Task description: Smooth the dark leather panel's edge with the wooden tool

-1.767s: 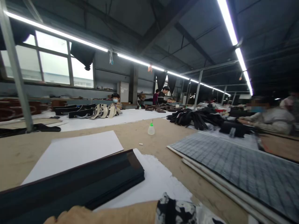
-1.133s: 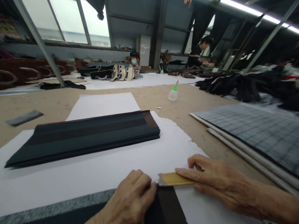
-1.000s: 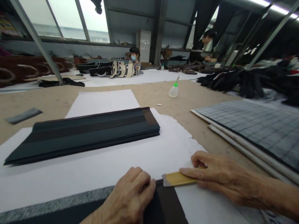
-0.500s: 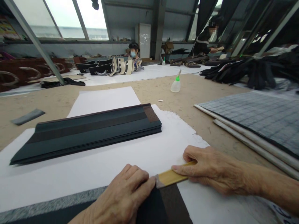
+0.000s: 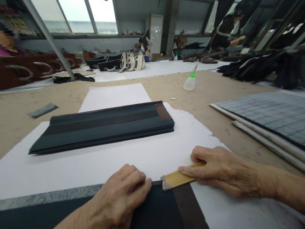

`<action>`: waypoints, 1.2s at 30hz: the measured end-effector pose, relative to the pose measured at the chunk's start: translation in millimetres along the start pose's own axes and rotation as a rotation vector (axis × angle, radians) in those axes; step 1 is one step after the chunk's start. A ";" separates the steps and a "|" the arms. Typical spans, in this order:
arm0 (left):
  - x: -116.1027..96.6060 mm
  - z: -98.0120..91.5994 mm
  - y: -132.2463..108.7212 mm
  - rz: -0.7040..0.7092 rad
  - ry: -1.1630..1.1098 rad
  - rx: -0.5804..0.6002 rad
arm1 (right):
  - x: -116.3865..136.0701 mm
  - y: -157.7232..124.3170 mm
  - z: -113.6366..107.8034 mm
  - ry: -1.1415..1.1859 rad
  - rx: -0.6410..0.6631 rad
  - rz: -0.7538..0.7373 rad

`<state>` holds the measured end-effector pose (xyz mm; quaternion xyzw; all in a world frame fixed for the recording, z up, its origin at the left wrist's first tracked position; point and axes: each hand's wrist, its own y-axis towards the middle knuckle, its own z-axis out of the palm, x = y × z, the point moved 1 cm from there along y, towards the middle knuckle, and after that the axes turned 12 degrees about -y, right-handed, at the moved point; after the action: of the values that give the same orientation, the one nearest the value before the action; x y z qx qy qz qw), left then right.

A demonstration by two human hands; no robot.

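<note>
A dark blue-green panel (image 5: 154,208) with a brown end strip (image 5: 188,203) lies at the bottom of the view. My left hand (image 5: 116,194) is closed at its far edge, fingers curled and thumb tip on the rim; what sits under the fingers is hidden. Left of that hand, a speckled grey border (image 5: 59,193) runs along the edge; to its right shows a narrow brown edge. In my right hand (image 5: 221,171) is a flat yellow strip tool (image 5: 178,179) with a greyish tip. This tip rests on the panel's edge, a short way right of my left thumb.
White paper (image 5: 133,162) lies beneath the work. Beyond it sits a stack of dark panels (image 5: 107,125). Around are a grey strip (image 5: 43,110), a green-capped squeeze bottle (image 5: 189,83), a white stub (image 5: 172,98) and checked grey sheets (image 5: 269,108). Other people work farther back.
A small gap has opened between my left thumb and the tool's tip, baring a bit of brown edge. The whole view has shifted, so things appear farther right and slightly higher.
</note>
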<state>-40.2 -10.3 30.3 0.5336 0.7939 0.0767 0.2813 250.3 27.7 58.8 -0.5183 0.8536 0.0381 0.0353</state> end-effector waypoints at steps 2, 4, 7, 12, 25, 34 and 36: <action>-0.8 -0.9 0.5 0.009 0.026 -0.003 | 1.7 4.9 -0.5 0.007 0.005 -0.006; -2.1 -1.5 1.0 0.006 0.046 0.010 | 3.5 9.7 -0.9 0.021 0.012 -0.016; -4.9 -2.1 2.2 -0.005 0.052 0.027 | 6.3 16.1 -1.5 0.039 0.017 -0.026; -6.8 -3.1 5.3 -0.007 0.091 0.081 | 7.3 25.4 -1.1 0.039 0.032 -0.035; 2.4 -32.3 -33.4 -0.208 -0.197 -0.051 | 0.7 33.6 -1.8 0.076 0.037 -0.093; 2.2 -27.6 -34.0 -0.182 -0.170 -0.092 | 8.0 55.6 -6.4 0.076 0.047 -0.126; 2.0 -26.7 -34.1 -0.168 -0.162 -0.093 | 11.7 60.8 -7.8 0.069 0.040 -0.132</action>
<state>-82.2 -18.1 37.4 0.4563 0.8059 0.0461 0.3744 190.8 44.5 67.1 -0.5737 0.8189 0.0009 0.0186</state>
